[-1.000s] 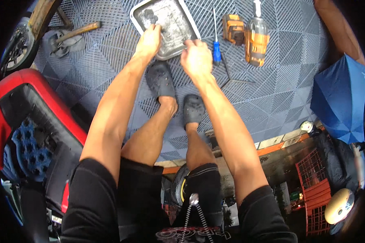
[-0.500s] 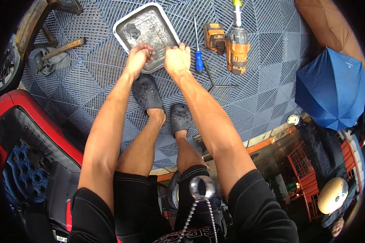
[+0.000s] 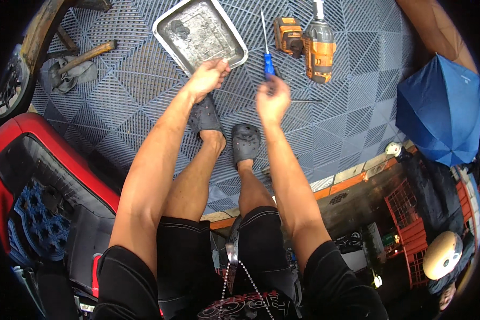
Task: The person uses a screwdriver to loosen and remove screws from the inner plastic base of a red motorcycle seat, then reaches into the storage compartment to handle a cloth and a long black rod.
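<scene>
The left fingers [image 3: 217, 72] curl at the near rim of the metal tray [image 3: 210, 42]; the right fingers [image 3: 276, 84], blurred, bend just behind the blue-handled screwdriver [image 3: 269, 65]. I can't tell whether either pinches anything. Floor matting [image 3: 242, 98] opens between them; lettering marks the black shirt [image 3: 245, 306] behind.

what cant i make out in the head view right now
Right hand's grip: head view, blurred; anything held is unclear.
Black rod: head view, part hidden behind that hand.
Tray: head view, far corner cut off by top edge, near rim partly behind left hand's grip.
Power tool: head view, tip cut off by top edge.
Dark lump: head view, too indistinct to identify.
</scene>
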The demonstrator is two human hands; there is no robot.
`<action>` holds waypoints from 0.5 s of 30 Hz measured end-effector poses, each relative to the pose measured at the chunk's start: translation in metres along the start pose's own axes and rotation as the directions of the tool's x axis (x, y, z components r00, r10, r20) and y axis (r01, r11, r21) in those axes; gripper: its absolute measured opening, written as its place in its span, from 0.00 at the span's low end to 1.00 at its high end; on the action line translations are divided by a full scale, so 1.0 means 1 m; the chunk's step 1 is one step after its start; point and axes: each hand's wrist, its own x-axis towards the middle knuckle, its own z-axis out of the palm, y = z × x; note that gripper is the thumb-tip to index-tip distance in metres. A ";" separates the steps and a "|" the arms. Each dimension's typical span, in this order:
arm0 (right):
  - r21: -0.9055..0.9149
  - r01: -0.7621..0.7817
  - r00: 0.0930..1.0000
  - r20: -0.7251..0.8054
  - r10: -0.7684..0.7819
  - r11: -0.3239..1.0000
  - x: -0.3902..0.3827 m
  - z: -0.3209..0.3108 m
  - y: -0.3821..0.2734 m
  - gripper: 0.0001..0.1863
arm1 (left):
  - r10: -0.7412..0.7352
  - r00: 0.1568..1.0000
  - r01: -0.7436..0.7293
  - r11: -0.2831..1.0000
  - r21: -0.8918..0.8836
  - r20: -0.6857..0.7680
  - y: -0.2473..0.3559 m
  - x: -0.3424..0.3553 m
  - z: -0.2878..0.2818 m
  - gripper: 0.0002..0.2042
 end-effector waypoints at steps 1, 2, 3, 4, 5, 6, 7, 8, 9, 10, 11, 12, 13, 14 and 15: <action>-0.341 -0.044 0.997 -0.073 0.020 0.939 0.000 -0.009 0.026 0.24 | -0.003 0.999 0.002 1.000 0.017 0.033 -0.002 0.000 -0.003 0.15; -0.430 -0.310 0.949 -0.081 0.306 0.848 0.000 -0.013 0.044 0.27 | -0.018 0.999 0.016 0.999 0.036 0.047 0.000 -0.005 0.002 0.11; -0.504 -0.533 0.820 -0.108 0.562 0.679 -0.001 -0.012 0.058 0.32 | -0.027 0.995 0.022 0.998 0.052 0.097 0.002 -0.010 -0.002 0.06; -0.468 -0.483 0.855 -0.071 0.514 0.740 -0.001 -0.012 0.081 0.31 | -0.040 0.990 0.029 0.997 0.075 0.138 0.001 -0.013 -0.004 0.07; -0.430 -0.431 0.887 -0.038 0.461 0.793 0.000 -0.015 0.104 0.31 | -0.054 0.982 0.037 0.995 0.097 0.181 0.000 -0.017 -0.005 0.09; -0.428 -0.299 0.936 0.040 0.349 0.853 0.008 -0.024 0.125 0.28 | -0.050 0.984 0.034 0.995 0.094 0.174 -0.002 -0.024 -0.005 0.09; -0.412 -0.162 0.966 0.118 0.229 0.897 0.018 -0.032 0.139 0.26 | -0.037 0.986 0.037 0.999 0.003 0.165 -0.003 -0.035 -0.005 0.09; -0.393 -0.184 0.945 0.182 0.272 0.901 0.017 -0.032 0.149 0.25 | -0.053 0.987 0.068 0.993 -0.094 0.153 -0.019 -0.042 -0.007 0.10; -0.360 -0.307 0.893 0.213 0.398 0.881 0.032 -0.046 0.164 0.19 | -0.036 0.986 0.054 0.993 -0.108 0.164 -0.022 -0.049 0.002 0.10; -0.420 -0.219 0.912 0.233 0.338 0.881 0.025 -0.039 0.148 0.17 | -0.078 0.990 0.089 0.992 -0.088 0.116 -0.026 -0.066 -0.009 0.11; -0.476 -0.128 0.928 0.253 0.275 0.870 0.019 -0.039 0.133 0.16 | -0.118 0.991 0.123 0.990 -0.072 0.070 -0.028 -0.082 -0.021 0.12; -0.454 -0.114 0.930 0.264 0.256 0.884 0.017 -0.040 0.119 0.16 | -0.120 0.985 0.124 0.992 -0.028 0.126 -0.032 -0.094 -0.038 0.11; -0.534 -0.166 0.903 0.256 0.346 0.829 0.012 -0.048 0.114 0.17 | -0.111 0.987 0.115 0.993 -0.027 0.117 -0.031 -0.106 -0.039 0.11; -0.609 -0.212 0.871 0.237 0.430 0.764 0.008 -0.058 0.108 0.19 | -0.118 0.990 0.121 0.992 -0.027 0.080 -0.029 -0.119 -0.038 0.10; -0.612 -0.206 0.878 0.229 0.421 0.763 0.006 -0.079 0.112 0.19 | -0.124 0.991 0.127 0.991 -0.036 0.056 -0.027 -0.132 -0.030 0.09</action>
